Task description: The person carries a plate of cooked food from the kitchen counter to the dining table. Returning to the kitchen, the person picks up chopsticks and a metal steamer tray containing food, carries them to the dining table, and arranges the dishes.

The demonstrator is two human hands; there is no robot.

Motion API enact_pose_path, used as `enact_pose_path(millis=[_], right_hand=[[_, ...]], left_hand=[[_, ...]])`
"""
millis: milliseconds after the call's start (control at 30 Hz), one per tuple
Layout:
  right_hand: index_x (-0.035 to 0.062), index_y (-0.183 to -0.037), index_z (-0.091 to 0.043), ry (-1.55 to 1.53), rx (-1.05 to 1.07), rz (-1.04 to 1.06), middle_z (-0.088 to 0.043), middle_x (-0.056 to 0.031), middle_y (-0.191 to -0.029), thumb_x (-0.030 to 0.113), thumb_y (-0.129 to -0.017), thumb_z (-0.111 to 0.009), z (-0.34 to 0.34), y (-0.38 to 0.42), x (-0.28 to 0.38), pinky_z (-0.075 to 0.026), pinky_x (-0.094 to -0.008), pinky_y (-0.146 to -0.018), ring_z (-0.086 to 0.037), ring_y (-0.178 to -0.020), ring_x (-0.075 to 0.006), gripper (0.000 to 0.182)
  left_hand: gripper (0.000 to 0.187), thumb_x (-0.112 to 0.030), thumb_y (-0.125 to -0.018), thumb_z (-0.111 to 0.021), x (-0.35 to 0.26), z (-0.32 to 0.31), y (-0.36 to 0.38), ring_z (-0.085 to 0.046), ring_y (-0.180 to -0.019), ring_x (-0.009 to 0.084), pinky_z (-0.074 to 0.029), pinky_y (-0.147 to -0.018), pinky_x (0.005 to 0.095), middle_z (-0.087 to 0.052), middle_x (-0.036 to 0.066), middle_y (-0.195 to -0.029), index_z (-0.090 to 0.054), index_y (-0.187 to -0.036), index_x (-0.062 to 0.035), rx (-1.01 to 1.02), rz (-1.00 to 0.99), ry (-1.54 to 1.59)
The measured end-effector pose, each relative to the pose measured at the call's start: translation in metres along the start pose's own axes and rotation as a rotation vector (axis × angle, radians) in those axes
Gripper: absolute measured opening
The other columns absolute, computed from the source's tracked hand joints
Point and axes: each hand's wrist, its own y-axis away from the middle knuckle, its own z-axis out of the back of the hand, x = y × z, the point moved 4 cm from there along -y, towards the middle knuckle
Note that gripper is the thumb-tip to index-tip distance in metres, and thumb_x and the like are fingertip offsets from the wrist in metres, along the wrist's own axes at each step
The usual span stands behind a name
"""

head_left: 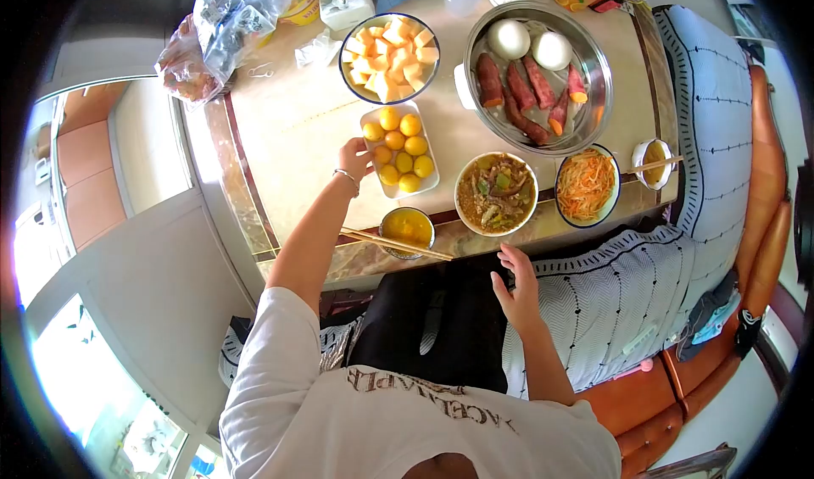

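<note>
My left hand (356, 158) is at the left edge of a white tray (430, 127) of round yellow fruits (394, 140), its fingers closed on the rim. My right hand (519, 288) is empty, fingers apart, just below a bowl of stewed food (496, 194). Chopsticks (397, 243) lie across a small bowl of yellow porridge (409, 226) near the table's front edge. Behind the tray is a bowl of cut orange fruit (390, 58). A bowl of shredded vegetables (586, 186) sits to the right of the stew.
A metal pot (599, 97) holds reddish sweet potatoes (534, 85) and two white buns (551, 51). At the far right is a small cup (653, 164) with chopsticks on it. Plastic bags (212, 38), tissues (346, 0) and snack packs line the back. A covered sofa (610, 292) borders the table.
</note>
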Motion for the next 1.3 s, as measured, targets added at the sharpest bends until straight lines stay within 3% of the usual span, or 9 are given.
enact_pose_path(millis=[433,533,900,967,1033,1067,1100,1200,1300], right_hand=[[0.0025,-0.116,-0.04,0.004,-0.037,0.009,-0.043,-0.0156,-0.114,0.006,-0.078,-0.054,0.003,0.004,-0.004,-0.042,-0.0331,-0.082,-0.05,-0.098,-0.0254,0.041],[0.0001,-0.113,-0.042,0.013,-0.061,0.01,-0.045,-0.0146,-0.112,0.002,-0.076,-0.054,0.005,0.004,-0.001,-0.044,-0.0318,-0.081,-0.051,-0.098,-0.0239,0.039],[0.001,-0.114,-0.041,0.019,-0.077,-0.001,-0.045,-0.0142,-0.112,0.0,-0.076,-0.054,0.009,0.003,-0.004,-0.043,-0.0302,-0.08,-0.051,-0.098,-0.023,0.041],[0.0009,-0.111,-0.044,0.026,-0.126,0.006,-0.05,-0.0135,-0.105,0.0,-0.075,-0.055,0.013,0.006,-0.003,-0.044,-0.0282,-0.076,-0.054,-0.09,-0.021,0.037],[0.0014,-0.106,-0.048,0.032,-0.156,-0.023,-0.053,-0.0127,-0.099,0.004,-0.076,-0.056,0.021,0.013,-0.01,-0.045,-0.0281,-0.071,-0.055,-0.084,-0.0203,0.031],[0.0019,-0.102,-0.052,0.035,-0.178,-0.058,-0.056,-0.0119,-0.094,0.007,-0.077,-0.057,0.026,0.019,-0.015,-0.046,-0.0279,-0.066,-0.057,-0.078,-0.0195,0.026],[0.0019,-0.102,-0.052,0.038,-0.191,-0.049,-0.056,-0.0119,-0.094,0.007,-0.077,-0.057,0.031,0.025,-0.018,-0.046,-0.0279,-0.066,-0.057,-0.078,-0.0195,0.026],[0.0,-0.074,-0.058,-0.073,-0.395,-0.23,-0.058,-0.0079,-0.064,0.012,-0.076,-0.06,0.048,0.045,-0.035,-0.043,-0.0231,-0.051,-0.055,-0.055,-0.0122,0.012],[0.0004,-0.071,-0.057,-0.035,-0.355,-0.41,-0.055,-0.0073,-0.056,0.015,-0.076,-0.061,0.067,0.058,-0.018,-0.041,-0.0231,-0.046,-0.052,-0.049,-0.0111,0.016]], left_hand=[[0.027,0.004,-0.071,-0.054,0.001,-0.019,-0.013,-0.053,-0.079,0.0156,-0.051,-0.062,0.0292,-0.053,0.003,-0.09,-0.051,-0.096,-0.0054,-0.062,-0.004,-0.213],[0.024,0.004,-0.071,-0.052,0.003,-0.012,-0.021,-0.054,-0.078,0.0149,-0.05,-0.06,0.0291,-0.055,0.002,-0.085,-0.053,-0.093,-0.0055,-0.114,-0.109,-0.336],[0.028,0.002,-0.072,-0.055,0.011,-0.009,-0.021,-0.054,-0.084,0.0188,-0.051,-0.067,0.0338,-0.053,0.005,-0.094,-0.048,-0.098,-0.0055,-0.083,0.078,-0.094],[0.03,-0.002,-0.074,-0.055,0.009,-0.007,-0.02,-0.054,-0.083,0.0176,-0.049,-0.066,0.0334,-0.054,0.006,-0.095,-0.046,-0.102,-0.0064,-0.039,0.056,-0.128],[0.035,-0.004,-0.072,-0.055,0.01,0.004,-0.027,-0.054,-0.071,0.0154,-0.046,-0.05,0.0266,-0.058,0.008,-0.085,-0.045,-0.106,-0.0041,-0.091,0.058,-0.215],[0.038,-0.013,-0.077,-0.052,0.015,0.011,-0.028,-0.054,-0.081,0.0149,-0.043,-0.065,0.0319,-0.055,0.006,-0.097,-0.038,-0.112,-0.0092,-0.041,0.101,-0.281],[0.038,-0.013,-0.077,-0.052,0.014,0.018,-0.026,-0.054,-0.081,0.0149,-0.043,-0.065,0.0319,-0.055,0.006,-0.097,-0.038,-0.112,-0.0092,-0.035,0.086,-0.281],[0.044,-0.011,-0.074,-0.054,0.013,0.055,-0.006,-0.054,-0.071,0.0146,-0.045,-0.059,0.0271,-0.059,0.009,-0.087,-0.039,-0.114,-0.0038,-0.217,-0.133,-0.308],[0.042,-0.011,-0.075,-0.052,0.008,0.095,0.029,-0.055,-0.073,0.0156,-0.045,-0.063,0.0277,-0.059,0.008,-0.089,-0.04,-0.115,-0.0053,-0.299,-0.269,-0.334]])
